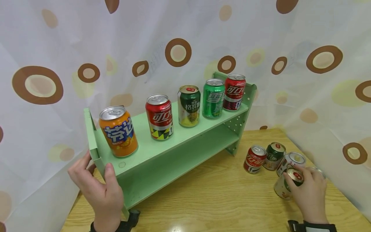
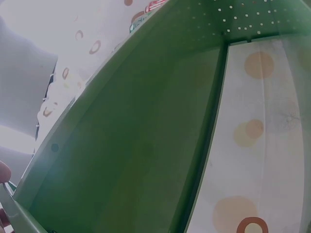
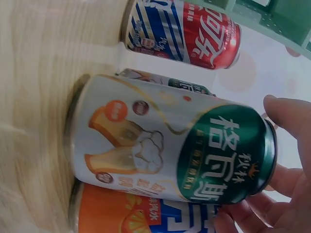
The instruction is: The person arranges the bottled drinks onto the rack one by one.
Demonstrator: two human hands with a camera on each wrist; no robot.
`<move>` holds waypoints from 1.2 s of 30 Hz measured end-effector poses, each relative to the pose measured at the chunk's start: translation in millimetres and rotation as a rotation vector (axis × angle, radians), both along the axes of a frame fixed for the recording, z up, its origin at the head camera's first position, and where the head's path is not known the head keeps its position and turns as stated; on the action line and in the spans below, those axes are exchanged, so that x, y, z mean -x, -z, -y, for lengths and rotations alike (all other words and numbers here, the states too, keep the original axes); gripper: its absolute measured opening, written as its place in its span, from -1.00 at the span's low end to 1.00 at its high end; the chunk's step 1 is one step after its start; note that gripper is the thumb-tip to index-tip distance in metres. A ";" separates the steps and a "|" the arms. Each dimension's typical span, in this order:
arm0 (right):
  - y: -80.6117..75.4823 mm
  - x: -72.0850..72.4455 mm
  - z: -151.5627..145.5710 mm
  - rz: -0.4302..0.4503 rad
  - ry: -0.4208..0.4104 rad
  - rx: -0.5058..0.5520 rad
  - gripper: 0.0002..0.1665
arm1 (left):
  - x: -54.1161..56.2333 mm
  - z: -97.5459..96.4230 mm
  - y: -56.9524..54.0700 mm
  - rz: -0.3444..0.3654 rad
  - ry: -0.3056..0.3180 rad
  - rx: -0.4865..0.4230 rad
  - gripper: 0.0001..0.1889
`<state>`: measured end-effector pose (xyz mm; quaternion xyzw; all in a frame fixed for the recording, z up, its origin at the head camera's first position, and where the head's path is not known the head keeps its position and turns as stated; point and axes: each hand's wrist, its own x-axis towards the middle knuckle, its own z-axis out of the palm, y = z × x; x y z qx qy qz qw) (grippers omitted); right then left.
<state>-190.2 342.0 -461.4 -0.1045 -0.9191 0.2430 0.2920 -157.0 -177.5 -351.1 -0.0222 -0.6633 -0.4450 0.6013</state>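
My left hand (image 1: 101, 190) grips the near left end of a light green two-tier shelf (image 1: 174, 161), thumb in front and fingers behind the side panel. In the left wrist view the shelf's green underside (image 2: 131, 131) fills much of the picture. My right hand (image 1: 311, 190) holds a white and green kvass can (image 3: 170, 141) near its top, thumb on one side and fingers on the other. The can stands on the wooden table, in a group at the right. An orange soda can (image 3: 116, 211) is right beside it, mostly hidden by the hand in the head view.
Along the top tier stand an orange Fanta can (image 1: 118, 132), a red cola can (image 1: 159, 117), a green-gold can (image 1: 189, 106), a green can (image 1: 214, 98) and another red can (image 1: 234, 93). Beside the held can are a red can (image 1: 254, 159), a dark green can (image 1: 273, 156) and a white can (image 1: 295, 158).
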 end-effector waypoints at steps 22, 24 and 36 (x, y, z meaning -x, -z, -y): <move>16.5 1.9 2.6 -0.077 -0.008 -0.200 -0.09 | 1.2 -2.1 -2.0 -0.026 0.002 -0.017 -0.44; 17.5 2.5 2.6 -0.104 -0.027 -0.199 -0.12 | 1.3 -2.0 -1.9 -0.028 0.000 -0.016 -0.44; 15.1 1.7 3.7 -0.024 -0.030 -0.170 -0.08 | 1.1 -2.3 -2.2 -0.021 0.001 -0.016 -0.44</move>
